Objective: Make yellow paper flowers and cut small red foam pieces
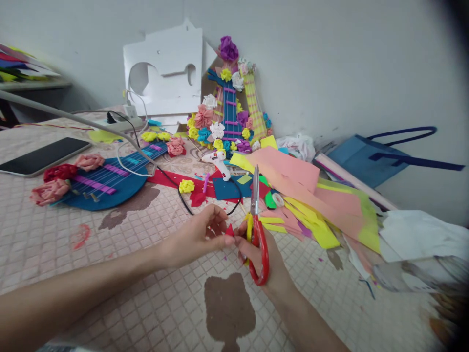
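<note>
In the middle of the head view my left hand [203,234] pinches a small pointed red piece [229,230] between thumb and fingers. My right hand [262,249] is closed around a pair of scissors [259,244] with red and yellow handles, blades pointing up and away from me. Its fingertips meet those of my left hand near the red piece; whether they touch that piece too I cannot tell. Just beyond lie a yellow paper flower [186,186], a red strip [166,180] and a white glue gun [220,164] on its cable.
On the left are a blue guitar-shaped craft [110,188] with paper roses and a phone [44,155]. Decorated guitars [230,107] lean on the wall beside white board [164,63]. Coloured paper [286,168] and a blue bag [362,159] fill the right.
</note>
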`<move>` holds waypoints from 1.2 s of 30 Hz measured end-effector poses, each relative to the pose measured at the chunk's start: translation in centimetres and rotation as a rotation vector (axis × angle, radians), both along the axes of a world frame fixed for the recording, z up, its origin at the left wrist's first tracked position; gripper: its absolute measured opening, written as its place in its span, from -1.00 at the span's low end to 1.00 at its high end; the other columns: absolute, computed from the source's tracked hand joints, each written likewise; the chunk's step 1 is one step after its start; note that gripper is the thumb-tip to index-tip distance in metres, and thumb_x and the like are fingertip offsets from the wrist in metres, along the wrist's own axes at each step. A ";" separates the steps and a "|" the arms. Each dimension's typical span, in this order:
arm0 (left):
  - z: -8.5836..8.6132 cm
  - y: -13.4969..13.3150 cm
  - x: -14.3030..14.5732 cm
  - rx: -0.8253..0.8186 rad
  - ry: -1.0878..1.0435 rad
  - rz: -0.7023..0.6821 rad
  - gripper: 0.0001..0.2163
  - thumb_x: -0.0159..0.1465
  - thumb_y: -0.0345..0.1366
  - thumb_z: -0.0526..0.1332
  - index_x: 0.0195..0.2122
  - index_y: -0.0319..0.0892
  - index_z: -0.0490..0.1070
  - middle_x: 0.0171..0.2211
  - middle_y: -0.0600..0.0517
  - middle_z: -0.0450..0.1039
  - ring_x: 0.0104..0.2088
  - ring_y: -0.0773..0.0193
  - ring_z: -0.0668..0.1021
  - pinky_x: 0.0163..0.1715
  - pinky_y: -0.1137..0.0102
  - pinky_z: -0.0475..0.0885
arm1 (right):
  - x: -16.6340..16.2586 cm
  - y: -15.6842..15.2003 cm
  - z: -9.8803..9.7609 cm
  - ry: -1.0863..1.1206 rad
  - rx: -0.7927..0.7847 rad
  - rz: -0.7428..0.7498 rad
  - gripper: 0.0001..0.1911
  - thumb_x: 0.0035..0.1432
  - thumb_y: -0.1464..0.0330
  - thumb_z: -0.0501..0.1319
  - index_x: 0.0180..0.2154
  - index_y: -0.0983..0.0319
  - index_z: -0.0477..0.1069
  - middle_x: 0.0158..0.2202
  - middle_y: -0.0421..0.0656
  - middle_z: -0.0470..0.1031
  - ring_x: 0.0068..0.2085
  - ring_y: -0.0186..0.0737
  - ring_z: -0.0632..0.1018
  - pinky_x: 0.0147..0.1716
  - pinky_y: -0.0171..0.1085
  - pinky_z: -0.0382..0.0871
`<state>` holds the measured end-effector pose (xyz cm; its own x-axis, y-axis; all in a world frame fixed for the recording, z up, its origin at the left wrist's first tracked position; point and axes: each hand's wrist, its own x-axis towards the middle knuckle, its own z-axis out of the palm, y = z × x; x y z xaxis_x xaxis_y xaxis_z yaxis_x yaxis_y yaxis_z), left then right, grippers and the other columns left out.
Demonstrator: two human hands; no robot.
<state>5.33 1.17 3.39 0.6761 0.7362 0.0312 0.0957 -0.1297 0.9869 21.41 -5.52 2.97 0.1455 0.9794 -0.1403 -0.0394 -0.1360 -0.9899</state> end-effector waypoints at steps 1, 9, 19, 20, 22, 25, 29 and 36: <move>-0.1 -0.3 0.0 0.106 0.038 0.021 -0.65 0.10 -0.12 0.31 -0.20 -0.16 0.25 -0.30 0.03 0.38 -0.33 0.30 0.43 -0.32 0.38 0.36 | 0.0 0.0 0.0 0.002 0.001 -0.005 -0.82 -0.01 0.36 0.24 -0.38 0.20 0.24 -0.52 -0.35 0.31 -0.62 -0.47 0.30 -0.64 -0.41 0.21; -0.1 -0.9 0.2 0.243 0.042 0.065 -0.89 0.21 -0.33 0.18 -0.26 -0.16 0.28 -0.37 0.07 0.37 -0.39 0.35 0.43 -0.38 0.44 0.36 | 0.3 0.1 -0.3 -0.022 0.039 0.001 -0.82 0.01 0.35 0.25 -0.37 0.21 0.25 -0.43 -0.31 0.32 -0.59 -0.48 0.32 -0.63 -0.42 0.24; -0.5 0.0 0.5 -0.390 -0.194 -0.021 -0.73 0.12 -0.22 0.31 -0.29 -0.22 0.26 -0.43 0.08 0.40 -0.45 0.38 0.46 -0.40 0.42 0.38 | 0.1 0.1 -0.3 -0.012 0.033 -0.051 -0.81 -0.04 0.36 0.26 -0.37 0.21 0.26 -0.46 -0.31 0.33 -0.60 -0.47 0.32 -0.65 -0.43 0.26; -0.6 0.0 0.5 -0.456 -0.200 -0.027 -0.73 0.12 -0.21 0.31 -0.29 -0.22 0.26 -0.44 0.08 0.40 -0.46 0.39 0.46 -0.38 0.42 0.38 | 0.1 0.2 -0.3 0.001 0.029 -0.060 -0.80 -0.05 0.36 0.26 -0.37 0.21 0.26 -0.47 -0.32 0.32 -0.60 -0.47 0.31 -0.65 -0.43 0.25; -0.6 0.1 0.4 -0.520 -0.208 -0.015 -0.72 0.13 -0.18 0.30 -0.30 -0.22 0.26 -0.44 0.09 0.41 -0.46 0.39 0.47 -0.35 0.40 0.39 | 0.1 0.2 -0.4 0.028 0.024 -0.069 -0.79 -0.05 0.36 0.27 -0.36 0.20 0.26 -0.47 -0.32 0.32 -0.60 -0.47 0.31 -0.66 -0.43 0.25; -0.6 0.0 0.5 -0.472 -0.220 0.017 -0.72 0.15 -0.14 0.27 -0.30 -0.22 0.26 -0.43 0.08 0.41 -0.44 0.38 0.48 -0.33 0.38 0.40 | 0.2 0.3 -0.5 0.042 0.031 -0.072 -0.80 -0.05 0.36 0.27 -0.37 0.20 0.26 -0.49 -0.33 0.32 -0.61 -0.47 0.30 -0.66 -0.43 0.24; -0.6 -0.1 0.6 -0.321 -0.214 0.026 -0.67 0.06 -0.22 0.36 -0.27 -0.21 0.26 -0.38 0.07 0.41 -0.38 0.34 0.48 -0.34 0.38 0.39 | 0.2 0.3 -0.5 0.022 0.030 -0.067 -0.83 -0.03 0.36 0.26 -0.39 0.20 0.26 -0.49 -0.32 0.33 -0.63 -0.48 0.30 -0.67 -0.43 0.22; -0.7 0.2 0.4 -0.423 -0.171 0.043 -0.78 0.14 -0.21 0.29 -0.39 -0.24 0.31 -0.47 0.07 0.43 -0.48 0.41 0.45 -0.39 0.43 0.35 | 0.0 0.1 -0.5 0.046 0.020 -0.050 -0.81 -0.04 0.36 0.28 -0.39 0.20 0.27 -0.49 -0.33 0.31 -0.61 -0.47 0.30 -0.65 -0.42 0.23</move>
